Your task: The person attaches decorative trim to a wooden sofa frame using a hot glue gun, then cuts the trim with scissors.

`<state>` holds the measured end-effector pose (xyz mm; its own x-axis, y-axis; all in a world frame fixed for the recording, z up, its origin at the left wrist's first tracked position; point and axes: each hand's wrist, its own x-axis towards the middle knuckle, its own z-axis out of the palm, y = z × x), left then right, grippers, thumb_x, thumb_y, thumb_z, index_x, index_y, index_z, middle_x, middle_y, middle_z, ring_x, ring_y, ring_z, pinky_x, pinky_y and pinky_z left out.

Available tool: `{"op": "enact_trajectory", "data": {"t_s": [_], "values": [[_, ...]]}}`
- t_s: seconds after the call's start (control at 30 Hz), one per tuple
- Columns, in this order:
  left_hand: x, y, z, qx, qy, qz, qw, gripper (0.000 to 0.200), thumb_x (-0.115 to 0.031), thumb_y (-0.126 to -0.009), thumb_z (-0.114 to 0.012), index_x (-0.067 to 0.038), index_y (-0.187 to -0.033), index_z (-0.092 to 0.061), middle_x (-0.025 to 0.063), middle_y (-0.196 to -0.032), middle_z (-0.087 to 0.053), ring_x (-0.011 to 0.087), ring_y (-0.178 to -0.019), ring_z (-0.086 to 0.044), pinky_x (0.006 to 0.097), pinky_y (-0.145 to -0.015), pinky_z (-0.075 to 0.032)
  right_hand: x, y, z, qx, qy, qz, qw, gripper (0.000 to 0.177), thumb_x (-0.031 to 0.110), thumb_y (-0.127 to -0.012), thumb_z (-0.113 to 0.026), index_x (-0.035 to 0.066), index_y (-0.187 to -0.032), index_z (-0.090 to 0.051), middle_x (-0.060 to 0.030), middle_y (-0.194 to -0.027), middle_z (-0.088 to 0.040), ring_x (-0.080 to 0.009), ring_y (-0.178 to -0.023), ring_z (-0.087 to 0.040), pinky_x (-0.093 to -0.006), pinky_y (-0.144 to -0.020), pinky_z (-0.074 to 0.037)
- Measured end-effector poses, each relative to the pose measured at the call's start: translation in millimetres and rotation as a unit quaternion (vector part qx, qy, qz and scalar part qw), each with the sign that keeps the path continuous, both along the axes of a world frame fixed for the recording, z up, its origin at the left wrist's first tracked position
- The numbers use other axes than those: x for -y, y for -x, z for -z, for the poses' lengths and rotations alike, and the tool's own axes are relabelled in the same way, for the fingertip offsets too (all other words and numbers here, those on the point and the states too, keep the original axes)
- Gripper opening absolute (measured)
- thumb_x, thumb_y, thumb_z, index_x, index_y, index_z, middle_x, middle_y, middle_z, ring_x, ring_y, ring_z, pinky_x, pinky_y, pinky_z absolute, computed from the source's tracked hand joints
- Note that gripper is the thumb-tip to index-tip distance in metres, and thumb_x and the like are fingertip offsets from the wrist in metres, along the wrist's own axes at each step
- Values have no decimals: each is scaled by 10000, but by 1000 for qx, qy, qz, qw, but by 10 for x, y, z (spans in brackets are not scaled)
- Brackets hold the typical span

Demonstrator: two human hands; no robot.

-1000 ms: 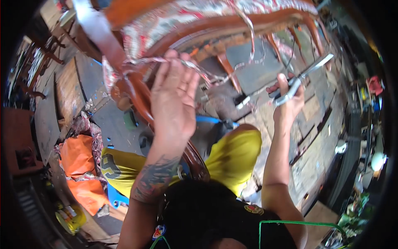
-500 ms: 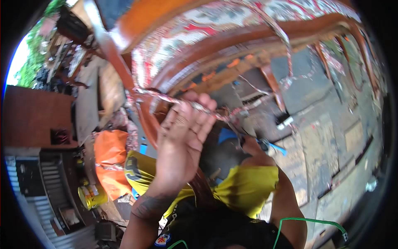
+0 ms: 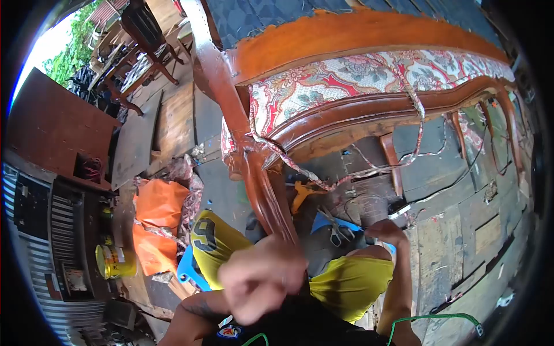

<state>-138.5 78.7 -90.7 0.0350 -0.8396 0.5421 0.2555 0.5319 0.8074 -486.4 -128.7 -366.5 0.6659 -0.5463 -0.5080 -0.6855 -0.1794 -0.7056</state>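
Plank floor [image 3: 433, 245] below, cord [image 3: 309, 174] released!

Left hand [image 3: 264, 278] has dropped back toward the chest [image 3: 306, 323], fingers too blurred to read; right hand [image 3: 385, 232], fingers unclear, sits near the scissors [image 3: 339, 233]. Beyond, the cord droops from the carved seat frame [image 3: 358, 109].

Soft daylight fills most of the view; the sky [image 3: 41, 64] at upper left is burnt out to white, and pale glare lies along the polished wooden post [image 3: 216, 75]; the left hand [image 3: 262, 278] is smeared by motion blur, while the floral fabric [image 3: 346, 78] looks fairly sharp; the wide lens bends the edges, which sink into black corners
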Motion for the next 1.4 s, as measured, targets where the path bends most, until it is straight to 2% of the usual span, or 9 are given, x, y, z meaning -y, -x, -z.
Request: {"op": "enact_trajectory", "data": {"t_s": [0.07, 0.27, 0.57, 0.67, 0.73, 0.8, 0.87, 1.03, 1.4], "values": [[-17, 196, -328, -67, 165, -49, 983, 233, -215, -994, -753, -36, -849, -716, 61, -700, -663, 238, -609, -605, 410, -674, -581, -36, 52, -919, -32, -20, 84, 996, 222, 225, -963, -810, 41, -1087, -827, -122, -939, -823, -210, -870, -785, -359, -807, -608], [-67, 121, -596, -123, 142, 117, 975, 271, -356, -1055, -730, -223, -1291, -724, 80, -892, -709, 217, -695, -645, 357, -629, -522, -254, -701, -2671, 222, 216, 152, 939, 171, 62, -958, -819, -2, -1116, -810, -95, -1028, -807, -172, -969, -748, -316, -877, -582], [-122, -274, -507, -131, 234, 190, 945, 235, -335, -1038, -752, -200, -1231, -749, 87, -908, -714, 225, -690, -648, 362, -640, -531, -325, -1958, -2708, 309, 69, 169, 933, 286, 154, -1067, -726, -7, -1303, -739, -73, -1207, -776, -140, -1072, -722, -291, -932, -572], [-109, -419, -617, -30, 203, 149, 967, 280, -349, -1043, -746, -167, -1256, -735, 73, -925, -721, 246, -741, -666, 397, -668, -558, -335, -2020, -2703, 346, -4, 193, 918, 277, 152, -1081, -707, -15, -1300, -738, -61, -1155, -779, -134, -1031, -734, -295, -925, -594], [-19, -415, -496, -107, 274, -93, 951, 219, -202, -990, -755, -58, -832, -710, 85, -788, -703, 231, -717, -652, 406, -652, -572, -344, -2043, -2708, 381, -68, 213, 897, 269, 145, -1079, -706, -16, -1292, -740, -57, -1121, -780, -134, -994, -741, -295, -906, -607], [134, -564, -495, -137, 115, -263, 948, 130, -86, -977, -750, -37, -860, -721, 95, -863, -721, 241, -792, -665, 398, -708, -572, -357, -2047, -2718, 382, -41, 227, 895, 245, 130, -1071, -715, -12, -1266, -752, -53, -1065, -781, -126, -915, -739, -283, -860, -623], [557, -949, -461, 157, 59, -423, 890, 33, -5, -962, -741, -21, -938, -757, 108, -965, -746, 266, -912, -682, 398, -827, -563, -383, -2069, -2790, 371, -13, 222, 902, 239, 125, -1060, -731, -15, -1251, -758, -48, -1057, -780, -115, -894, -729, -269, -830, -613], [1126, -1351, -193, 422, 137, -326, 835, 134, -44, -936, -768, -47, -1069, -784, 98, -1137, -770, 284, -1047, -687, 437, -995, -515, -430, -2154, -2988, 331, 73, 221, 915, 202, 102, -1013, -789, -14, -1178, -787, -47, -1022, -778, -102, -847, -699, -257, -749, -579], [1231, -1409, -135, 503, 153, -334, 782, 115, -84, -898, -787, -85, -1012, -796, 43, -1139, -772, 309, -1078, -658, 440, -993, -502, 156, -2293, -3369, 274, 543, -9, 794, 87, 71, -998, -720, -9, -1030, -712, -155, -1000, -706, -379, -922, -704, -453, -765, -578]]}}
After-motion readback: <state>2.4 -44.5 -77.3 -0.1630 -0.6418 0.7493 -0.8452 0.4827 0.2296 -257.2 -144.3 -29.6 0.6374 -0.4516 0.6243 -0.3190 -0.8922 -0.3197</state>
